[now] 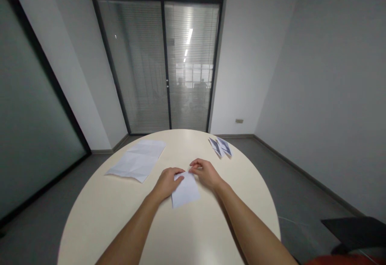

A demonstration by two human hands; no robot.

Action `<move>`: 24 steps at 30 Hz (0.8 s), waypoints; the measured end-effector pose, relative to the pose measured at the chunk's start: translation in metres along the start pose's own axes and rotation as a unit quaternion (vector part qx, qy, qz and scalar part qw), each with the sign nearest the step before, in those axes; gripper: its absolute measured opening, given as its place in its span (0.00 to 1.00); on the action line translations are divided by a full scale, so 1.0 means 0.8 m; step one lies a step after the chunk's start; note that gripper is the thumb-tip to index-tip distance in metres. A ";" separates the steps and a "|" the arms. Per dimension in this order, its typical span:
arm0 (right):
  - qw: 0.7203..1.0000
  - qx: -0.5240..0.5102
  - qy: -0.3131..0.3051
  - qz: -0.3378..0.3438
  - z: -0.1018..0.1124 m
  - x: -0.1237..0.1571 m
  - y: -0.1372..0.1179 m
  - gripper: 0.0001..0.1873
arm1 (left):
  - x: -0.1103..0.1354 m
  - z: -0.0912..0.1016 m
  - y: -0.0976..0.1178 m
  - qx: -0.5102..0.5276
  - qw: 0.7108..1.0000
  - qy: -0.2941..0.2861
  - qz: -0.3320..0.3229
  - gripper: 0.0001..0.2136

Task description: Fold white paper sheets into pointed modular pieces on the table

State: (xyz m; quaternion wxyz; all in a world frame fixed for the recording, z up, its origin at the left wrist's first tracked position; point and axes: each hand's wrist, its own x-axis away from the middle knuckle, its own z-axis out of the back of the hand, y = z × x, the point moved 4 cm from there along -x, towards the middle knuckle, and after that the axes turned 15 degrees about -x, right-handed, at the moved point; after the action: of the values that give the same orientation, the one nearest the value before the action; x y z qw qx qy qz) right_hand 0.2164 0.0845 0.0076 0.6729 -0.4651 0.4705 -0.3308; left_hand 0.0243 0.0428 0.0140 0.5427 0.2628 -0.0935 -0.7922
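A small white sheet of paper (186, 193) lies on the round table in front of me. My left hand (169, 181) grips its upper left edge, thumb on top and fingers along the far side. At the sheet's top right, my right hand (205, 172) pinches the far edge between thumb and fingertips. The far edge is partly hidden by my fingers. To the left lies a larger creased white sheet (138, 158), spread out and apart from my hands. Beyond my right hand rest two folded paper pieces with dark printed areas (220, 147).
The cream round table (181, 237) has a curved edge on both sides. A dark chair part (356, 231) and something red (337, 260) show at the lower right. Glass panels with blinds (193, 96) stand behind the table, with a wall socket (239, 121) beside them.
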 end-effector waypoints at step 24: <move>0.992 0.083 0.057 0.071 0.008 0.001 -0.028 0.10 | -0.002 0.036 0.002 0.092 0.970 0.221 0.047 0.07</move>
State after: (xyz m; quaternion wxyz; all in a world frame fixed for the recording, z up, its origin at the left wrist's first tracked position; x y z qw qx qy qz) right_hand 0.2226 0.0782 0.0293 0.7030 -0.3539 0.5107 -0.3460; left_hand 0.0109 0.0397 0.0390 0.5599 0.4756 -0.0562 -0.6762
